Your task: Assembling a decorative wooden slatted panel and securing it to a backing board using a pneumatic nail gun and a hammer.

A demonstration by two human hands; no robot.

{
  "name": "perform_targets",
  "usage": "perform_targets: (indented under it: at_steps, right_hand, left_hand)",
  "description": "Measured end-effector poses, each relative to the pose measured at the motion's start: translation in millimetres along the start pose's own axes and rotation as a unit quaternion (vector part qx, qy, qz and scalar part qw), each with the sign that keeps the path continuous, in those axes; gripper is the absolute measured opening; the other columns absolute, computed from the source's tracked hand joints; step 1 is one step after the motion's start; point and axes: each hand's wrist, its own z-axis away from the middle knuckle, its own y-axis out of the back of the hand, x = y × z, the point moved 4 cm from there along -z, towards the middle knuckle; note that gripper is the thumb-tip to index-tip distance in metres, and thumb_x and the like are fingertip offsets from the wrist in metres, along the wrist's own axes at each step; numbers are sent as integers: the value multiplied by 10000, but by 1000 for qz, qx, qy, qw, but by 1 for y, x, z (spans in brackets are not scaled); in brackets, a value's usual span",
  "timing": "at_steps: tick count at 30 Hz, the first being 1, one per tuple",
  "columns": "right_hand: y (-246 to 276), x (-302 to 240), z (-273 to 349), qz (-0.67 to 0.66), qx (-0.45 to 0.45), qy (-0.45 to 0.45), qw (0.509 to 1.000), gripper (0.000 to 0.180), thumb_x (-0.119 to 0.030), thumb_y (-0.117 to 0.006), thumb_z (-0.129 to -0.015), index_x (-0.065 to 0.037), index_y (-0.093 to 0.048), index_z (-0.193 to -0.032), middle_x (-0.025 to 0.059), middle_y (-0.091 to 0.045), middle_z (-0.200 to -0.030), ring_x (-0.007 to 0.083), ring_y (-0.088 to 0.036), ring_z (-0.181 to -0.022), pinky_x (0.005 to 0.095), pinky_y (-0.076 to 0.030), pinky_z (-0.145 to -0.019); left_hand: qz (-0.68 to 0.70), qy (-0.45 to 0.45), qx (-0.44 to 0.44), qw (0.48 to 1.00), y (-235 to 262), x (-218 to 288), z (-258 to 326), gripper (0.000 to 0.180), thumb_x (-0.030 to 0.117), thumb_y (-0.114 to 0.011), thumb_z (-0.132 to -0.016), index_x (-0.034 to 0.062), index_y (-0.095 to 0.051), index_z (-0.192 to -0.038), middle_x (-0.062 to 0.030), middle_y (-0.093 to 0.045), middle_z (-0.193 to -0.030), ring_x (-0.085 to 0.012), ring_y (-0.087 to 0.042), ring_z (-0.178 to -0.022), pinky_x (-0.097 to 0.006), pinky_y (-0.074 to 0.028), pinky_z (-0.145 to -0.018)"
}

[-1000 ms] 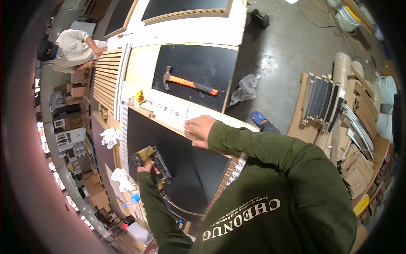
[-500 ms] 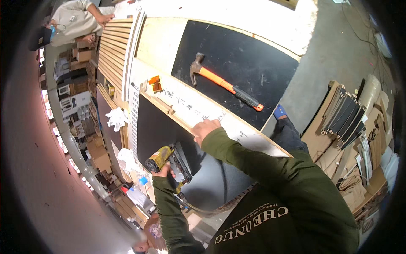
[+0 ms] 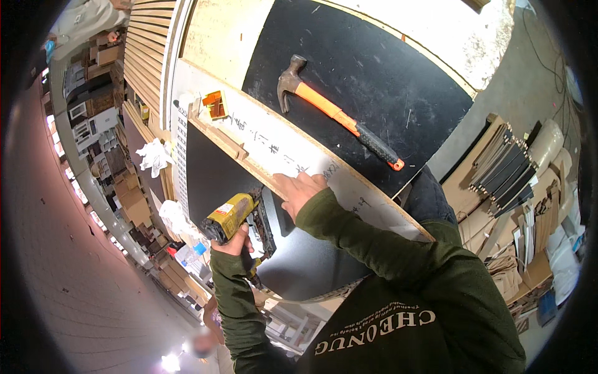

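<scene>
My left hand point(image 3: 235, 242) grips a yellow and black nail gun point(image 3: 232, 215), its front end close to the near edge of a long white board. My right hand point(image 3: 301, 191) lies over that white board point(image 3: 367, 209), fingers curled on its near edge. Handwriting marks the board's face, and chipboard shows along its edges. A short wooden strip point(image 3: 218, 138) and a small amber-coloured piece point(image 3: 215, 105) are near the board's far left end. Beneath the nail gun is a dark panel point(image 3: 311, 265). Beyond the board, a claw hammer point(image 3: 336, 115) with an orange and black handle rests on a black panel point(image 3: 411, 81).
Slatted wooden pieces point(image 3: 149, 56) are stacked at the upper left, near another person point(image 3: 81, 22) at the rim. Crumpled white wrapping point(image 3: 154, 157) lies left of the dark panel. Bundled dark strips point(image 3: 506, 171) and cardboard stand on the right. A second person point(image 3: 212, 318) is at the lower left.
My left hand has brought the nail gun up nearer to the white board's edge. My right hand keeps its place on the board. The whole view has shifted slightly.
</scene>
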Motion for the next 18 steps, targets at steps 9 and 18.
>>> perform_targets:
  at_steps: [9, 18]
  right_hand:
    - [-3, 1, 1, -16, 47, 20, 999, 560, -143, -653, -717, -87, -409, -1219, 58, -583, -942, 225, -507, -877, 388, -331, -753]
    - [-3, 2, 0, -23, 29, 14, 999, 567, -143, -680, -684, -92, -426, -1189, 49, -573, -928, 225, -502, -867, 373, -333, -739]
  left_hand:
    - [-16, 32, -19, 999, 5, 1, -1, 293, 161, -608, -790, -37, -513, -984, -54, -500, -560, -137, -493, -428, -254, -411, -403]
    - [7, 23, -40, 999, 8, -8, -2, 294, 26, -554, -794, -64, -475, -1062, -87, -546, -686, -143, -519, -456, -259, -438, -416]
